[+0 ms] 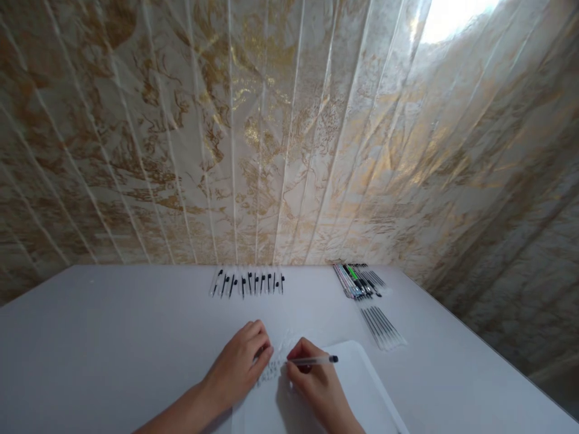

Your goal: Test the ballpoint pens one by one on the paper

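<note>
My right hand point(316, 381) is closed on a clear-barrelled pen point(319, 360) with a black end, held over a white tray point(362, 377). The pen's other end is between my fingertips, close to several small dark pieces point(270, 369) lying at the tray's left part. Beside these pieces, on the left, rests my left hand point(242, 361) with its fingers curled. Whatever my left fingers may hold is hidden or too small to tell.
A row of clear pen parts with black caps point(256, 283) lies near the table's back edge. At the back right are a bundle of coloured and black pens point(350, 281) and a pack of thin refills point(382, 327). A gold-patterned curtain point(253, 132) hangs behind.
</note>
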`<move>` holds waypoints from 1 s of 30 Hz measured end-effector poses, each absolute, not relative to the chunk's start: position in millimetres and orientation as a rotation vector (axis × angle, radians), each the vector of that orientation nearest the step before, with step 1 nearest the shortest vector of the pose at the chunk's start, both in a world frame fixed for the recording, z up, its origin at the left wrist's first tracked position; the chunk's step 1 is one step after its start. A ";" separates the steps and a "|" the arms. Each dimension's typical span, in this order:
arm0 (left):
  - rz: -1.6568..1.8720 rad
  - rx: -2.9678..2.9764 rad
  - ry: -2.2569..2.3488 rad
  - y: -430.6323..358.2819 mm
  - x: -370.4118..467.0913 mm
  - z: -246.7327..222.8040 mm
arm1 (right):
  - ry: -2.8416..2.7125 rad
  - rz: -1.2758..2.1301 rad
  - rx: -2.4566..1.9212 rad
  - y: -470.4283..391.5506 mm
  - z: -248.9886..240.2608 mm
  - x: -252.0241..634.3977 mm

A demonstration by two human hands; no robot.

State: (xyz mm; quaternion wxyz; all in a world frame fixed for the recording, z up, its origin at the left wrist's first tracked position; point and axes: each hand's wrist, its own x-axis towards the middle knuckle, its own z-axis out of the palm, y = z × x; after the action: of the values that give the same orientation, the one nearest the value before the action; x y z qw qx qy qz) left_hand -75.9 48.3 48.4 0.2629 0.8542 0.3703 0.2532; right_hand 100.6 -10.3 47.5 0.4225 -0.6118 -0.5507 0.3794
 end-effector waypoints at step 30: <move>0.666 2.394 1.116 68.9 -68.0 31.1 | -1.364 0.983 -1.461 27.5 37.3 111.4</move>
State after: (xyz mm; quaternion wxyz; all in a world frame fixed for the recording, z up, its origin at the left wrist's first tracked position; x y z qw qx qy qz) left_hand -68.0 68.9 31.1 0.2073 0.8597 0.4010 0.2390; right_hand 111.4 27.5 37.3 0.4415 -0.5886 -0.5495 0.3959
